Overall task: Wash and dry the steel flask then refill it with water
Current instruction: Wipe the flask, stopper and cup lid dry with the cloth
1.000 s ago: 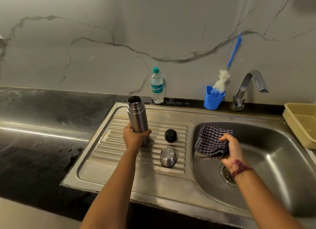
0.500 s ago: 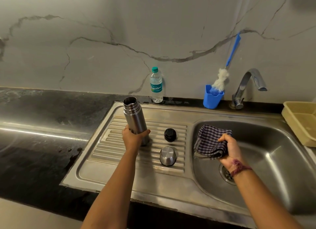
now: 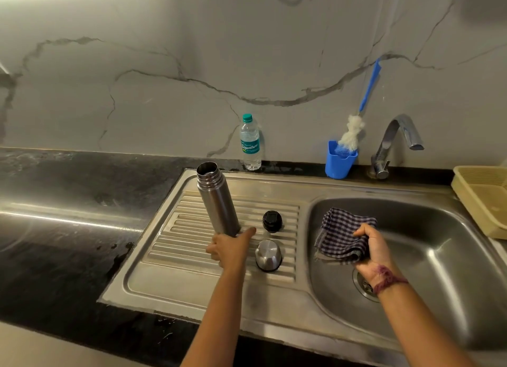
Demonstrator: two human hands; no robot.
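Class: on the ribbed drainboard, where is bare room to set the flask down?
Bare: ribs left of the left hand and flask, out to the drainboard rim. Crowded: right side, with black stopper and steel cup.

Left hand point(image 3: 229, 250) and right hand point(image 3: 371, 250) both grip.

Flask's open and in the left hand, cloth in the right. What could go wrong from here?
1. The left hand holds the steel flask only at its base while it leans; it may slip or tip onto the ribbed drainboard.
2. The steel cup and black stopper sit right beside that hand; a sideways move could knock them toward the sink basin.
3. The checked cloth, gripped by the right hand, hangs over the basin and might get wet.
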